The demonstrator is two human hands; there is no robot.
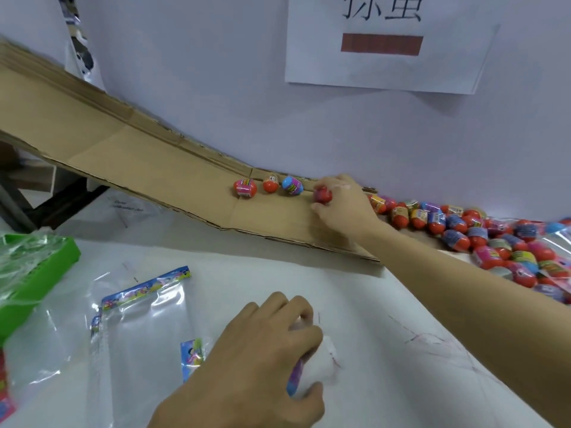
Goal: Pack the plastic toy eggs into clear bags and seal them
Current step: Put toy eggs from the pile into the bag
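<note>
My right hand [343,205] reaches out over the cardboard sheet [129,156] and grips a red toy egg [322,194]. Three more eggs stand in a row to its left: a red and pink egg [245,188], an orange egg [271,183] and a blue and pink egg [292,185]. A large pile of eggs [482,236] lies at the right. My left hand [265,350] is low in the middle, fingers curled round the mouth of a clear bag [315,362] with a coloured header. Loose clear bags [142,310] lie flat to the left of it.
A green tray [46,273] holding crumpled clear plastic sits at the left edge. The white table [386,319] has pen marks at the right. A paper sign [383,44] hangs on the wall behind. A dark table frame [18,193] shows under the cardboard at the left.
</note>
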